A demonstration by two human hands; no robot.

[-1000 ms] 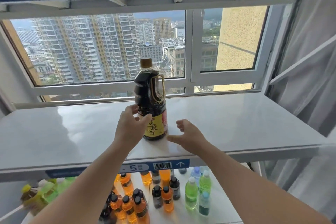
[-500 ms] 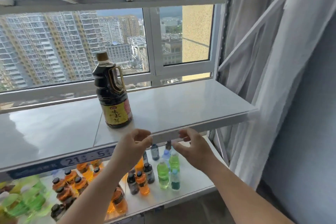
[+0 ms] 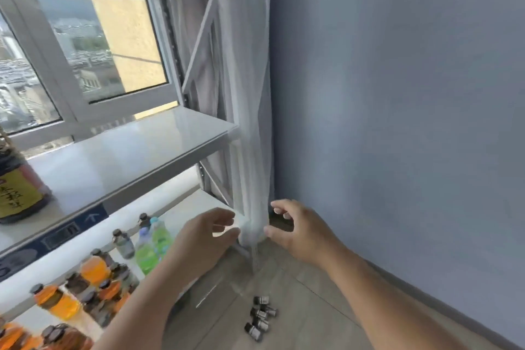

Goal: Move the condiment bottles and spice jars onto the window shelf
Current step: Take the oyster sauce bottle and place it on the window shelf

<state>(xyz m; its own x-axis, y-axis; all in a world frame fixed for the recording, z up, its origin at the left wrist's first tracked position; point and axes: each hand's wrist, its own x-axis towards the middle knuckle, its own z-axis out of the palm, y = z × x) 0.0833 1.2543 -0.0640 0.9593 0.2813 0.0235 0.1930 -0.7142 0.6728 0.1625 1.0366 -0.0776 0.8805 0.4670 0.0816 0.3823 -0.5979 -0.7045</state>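
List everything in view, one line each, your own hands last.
window: one, white frame, behind the rack
window shelf: one, pale grey, below the window
soy sauce bottle: one, dark with a yellow label, left end of the window shelf
lower shelf: one, white, under the window shelf
drink bottles: several, orange, green and dark, on the lower shelf
floor: wood-toned, bottom right
small jars: about five, dark, blurred, clustered on the floor
curtain: one, sheer white, rack's right end
wall: blue-grey, right
left hand: empty, by the lower shelf's end
right hand: empty, by the curtain's hem
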